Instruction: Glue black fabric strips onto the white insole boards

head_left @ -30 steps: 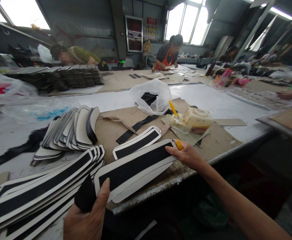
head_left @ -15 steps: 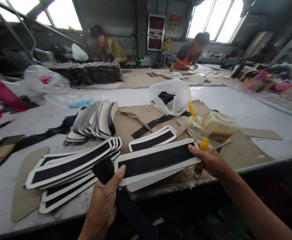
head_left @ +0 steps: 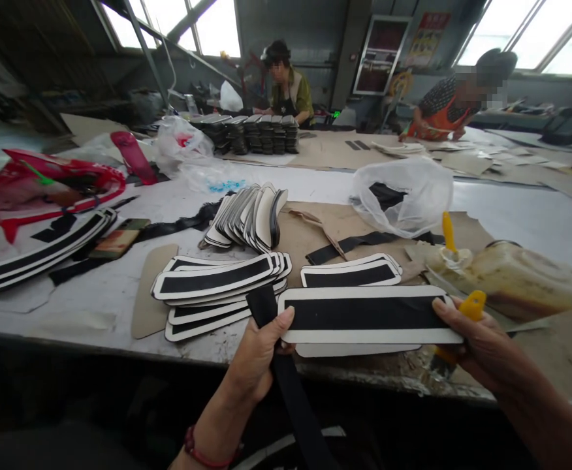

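- Black-and-white strip piece (head_left: pixel 369 315): you are holding it level above the table edge (head_left: pixel 119 307), between both hands.
- Your left hand (head_left: pixel 256 356) is pinching its left end, also clasping a black strap (head_left: pixel 290 385).
- Your right hand (head_left: pixel 486 346) is closing on its right end, gripping a yellow-handled brush (head_left: pixel 467 313).

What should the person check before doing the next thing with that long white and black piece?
1. Left hand grips the piece's left end: ok.
2. Right hand holds the right end of the white and black piece: ok.
3. Yellow-handled brush tucked in the right hand: ok.
4. Black strap also in the left hand: ok.
5. Glue on the brush: cannot tell.
6. Stack of finished pieces lies close by on the table: ok.
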Motion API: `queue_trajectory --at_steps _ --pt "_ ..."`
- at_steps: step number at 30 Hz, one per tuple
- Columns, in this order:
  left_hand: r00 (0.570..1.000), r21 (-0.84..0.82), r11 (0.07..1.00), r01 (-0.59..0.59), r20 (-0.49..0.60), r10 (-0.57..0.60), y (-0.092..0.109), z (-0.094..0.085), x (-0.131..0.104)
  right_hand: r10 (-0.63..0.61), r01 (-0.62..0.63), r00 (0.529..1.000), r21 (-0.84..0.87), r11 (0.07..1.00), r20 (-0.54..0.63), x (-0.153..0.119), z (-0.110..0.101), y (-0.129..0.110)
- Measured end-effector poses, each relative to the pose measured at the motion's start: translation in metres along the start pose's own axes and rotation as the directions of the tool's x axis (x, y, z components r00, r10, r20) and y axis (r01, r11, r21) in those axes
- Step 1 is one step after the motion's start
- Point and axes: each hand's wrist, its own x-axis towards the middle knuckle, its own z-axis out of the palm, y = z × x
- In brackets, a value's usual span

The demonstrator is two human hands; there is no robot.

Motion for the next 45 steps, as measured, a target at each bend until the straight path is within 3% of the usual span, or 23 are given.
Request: queue_trajectory --at_steps 6,11,17,22,28,33,37,41,45 --pt "0.996 -0.087 0.995 0.054 -0.071 -0.061 0.004 -0.008 0.001 -0.013 0.011 0.999 0.059 0.998 0.033 0.001 0.019 -0.001" --pt "0.984 -0.060 0.996 0.059 -0.165 -0.068 0.012 -0.017 0.007 0.001 -0.005 0.998 0.074 0.997 0.066 0.005 0.035 -0.002" --pt "0.961 0.076 0.997 -0.013 -0.275 0.034 0.019 -0.016 0.008 -0.039 0.054 0.995 -0.177 0.983 0.088 0.012 0.040 -0.006" --pt "0.949 0.129 0.990 -0.064 -0.298 0.100 0.021 -0.010 0.007 -0.136 0.151 0.988 -0.436 0.887 0.067 0.020 0.041 -0.007" --pt "0.957 0.149 0.986 -0.072 -0.270 0.110 0.025 -0.014 0.009 -0.101 0.128 0.988 -0.236 0.963 0.120 0.017 0.048 -0.008" --pt "0.971 -0.042 0.996 0.080 -0.222 -0.087 0.023 -0.012 0.013 -0.063 0.059 0.993 0.036 0.998 0.098 0.008 0.055 -0.012" --pt "0.936 -0.181 0.966 0.182 -0.268 -0.227 0.015 -0.013 0.017 -0.012 -0.002 0.997 0.179 0.984 0.077 0.003 0.058 -0.009" --pt "0.942 -0.167 0.965 0.204 -0.234 -0.239 0.010 -0.019 0.019 -0.029 0.012 0.996 0.199 0.980 0.081 0.002 0.056 -0.005" --pt "0.939 0.000 0.974 0.229 -0.263 -0.221 0.009 -0.018 0.015 -0.109 0.110 0.991 0.000 0.994 0.079 0.004 0.042 -0.003"
